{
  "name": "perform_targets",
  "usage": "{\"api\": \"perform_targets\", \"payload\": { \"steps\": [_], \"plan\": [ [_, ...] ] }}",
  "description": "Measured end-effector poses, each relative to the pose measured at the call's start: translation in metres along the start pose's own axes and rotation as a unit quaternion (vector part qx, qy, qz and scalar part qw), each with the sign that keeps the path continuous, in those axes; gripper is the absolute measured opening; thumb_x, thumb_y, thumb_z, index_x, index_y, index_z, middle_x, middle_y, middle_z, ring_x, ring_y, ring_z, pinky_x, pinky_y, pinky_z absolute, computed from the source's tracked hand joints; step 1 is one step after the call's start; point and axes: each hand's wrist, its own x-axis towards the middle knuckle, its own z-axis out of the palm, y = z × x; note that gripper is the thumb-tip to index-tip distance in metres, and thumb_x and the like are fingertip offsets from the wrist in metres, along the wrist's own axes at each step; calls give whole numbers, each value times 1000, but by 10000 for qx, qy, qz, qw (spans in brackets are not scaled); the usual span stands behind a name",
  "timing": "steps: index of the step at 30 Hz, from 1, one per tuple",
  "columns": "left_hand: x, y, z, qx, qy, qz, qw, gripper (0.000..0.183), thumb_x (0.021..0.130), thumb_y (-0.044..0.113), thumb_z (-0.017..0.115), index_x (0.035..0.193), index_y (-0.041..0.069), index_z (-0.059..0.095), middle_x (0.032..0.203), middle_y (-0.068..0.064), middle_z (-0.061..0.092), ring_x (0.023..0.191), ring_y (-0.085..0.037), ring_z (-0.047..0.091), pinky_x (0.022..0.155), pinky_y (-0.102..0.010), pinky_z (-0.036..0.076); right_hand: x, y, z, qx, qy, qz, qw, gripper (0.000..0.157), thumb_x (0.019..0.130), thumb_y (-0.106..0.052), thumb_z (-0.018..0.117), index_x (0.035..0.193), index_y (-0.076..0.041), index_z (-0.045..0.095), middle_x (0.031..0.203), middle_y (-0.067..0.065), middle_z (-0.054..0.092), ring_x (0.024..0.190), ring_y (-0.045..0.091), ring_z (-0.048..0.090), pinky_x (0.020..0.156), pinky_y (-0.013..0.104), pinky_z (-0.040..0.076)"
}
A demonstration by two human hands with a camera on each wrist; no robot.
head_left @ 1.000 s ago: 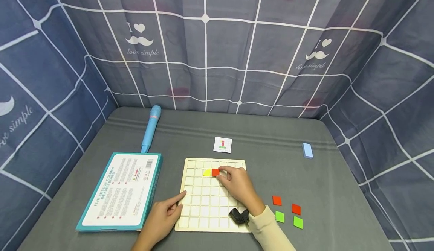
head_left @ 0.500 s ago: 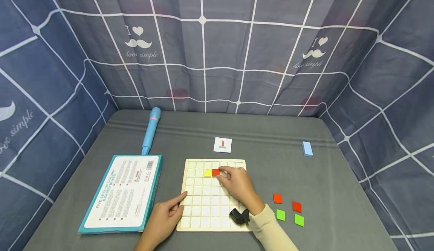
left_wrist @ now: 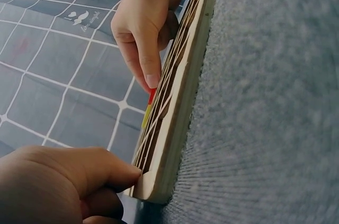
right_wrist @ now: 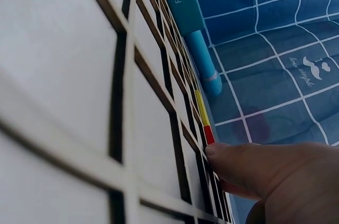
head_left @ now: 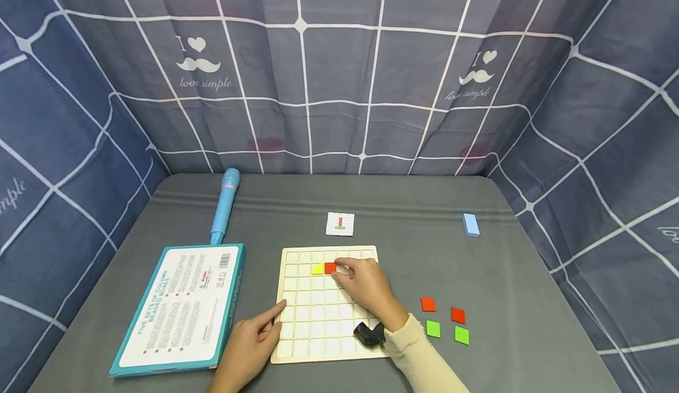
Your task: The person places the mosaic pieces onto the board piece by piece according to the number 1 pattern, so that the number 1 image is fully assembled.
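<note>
My right hand (head_left: 366, 284) pinches a small red square tile (head_left: 330, 268) with thumb and index finger. The tile lies in the upper part of a pale wooden grid board (head_left: 307, 346), right beside a yellow tile (head_left: 317, 268). In the right wrist view the thumb tip meets the red tile (right_wrist: 208, 134). My left hand (head_left: 249, 343) rests at the board's left edge, its index finger stretched out and touching the rim; the other fingers are folded. In the left wrist view a fingertip of the left hand (left_wrist: 69, 181) presses near the board's edge (left_wrist: 175, 123).
Right of the board lie two red tiles (head_left: 428, 304) and two green tiles (head_left: 432, 329). A small pattern card (head_left: 340, 224) lies behind it. At left are a teal-and-white box (head_left: 180, 304) and a blue microphone-shaped object (head_left: 226, 204). A light-blue block (head_left: 470, 225) lies far right.
The head view has shifted slightly, so the whole scene sits a little further left. Both hands and the tiles keep nearly the same places relative to the board.
</note>
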Motion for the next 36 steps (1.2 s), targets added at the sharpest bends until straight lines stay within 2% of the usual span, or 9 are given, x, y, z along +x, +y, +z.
{"api": "perform_targets", "payload": {
  "steps": [9, 15, 25, 31, 36],
  "plan": [
    [-1, 3, -2, -100, -77, -162, 9998, 36, 92, 3, 73, 127, 14, 75, 53, 18, 33, 48, 3, 23, 48, -17, 26, -1, -1, 0, 192, 19, 219, 9996, 28, 87, -28, 83, 112, -16, 81, 51, -20, 30, 47, -4, 22, 45, 20, 22],
    [-2, 4, -2, -31, -5, -119, 9999, 36, 91, 3, 74, 125, 14, 75, 53, 18, 33, 47, 3, 24, 48, -17, 26, -1, 0, 0, 219, 63, 166, 9996, 23, 89, -26, 80, 110, -16, 81, 52, -20, 27, 48, -4, 20, 45, 20, 20],
    [1, 5, -2, -21, 26, -55, 10000, 35, 91, 4, 74, 125, 13, 75, 54, 19, 33, 48, 3, 24, 48, -17, 25, 1, -1, -2, 300, 192, 19, 9994, 20, 87, -21, 82, 106, -16, 82, 52, -20, 25, 49, -5, 18, 45, 19, 19],
    [0, 4, -1, -94, -21, -70, 9999, 35, 92, 4, 74, 125, 14, 75, 54, 18, 33, 47, 3, 24, 48, -17, 26, -2, -8, -12, 583, 107, -3, 9982, 21, 89, -20, 82, 109, -16, 81, 51, -21, 21, 49, -4, 15, 47, 20, 19],
    [0, 4, -1, -116, 32, -57, 9999, 37, 90, 3, 75, 125, 15, 76, 54, 19, 33, 48, 4, 24, 49, -17, 25, -7, -14, -33, 821, 168, -114, 9964, 24, 89, -20, 82, 112, -13, 81, 53, -21, 19, 50, -5, 14, 47, 19, 20]
  ]
}}
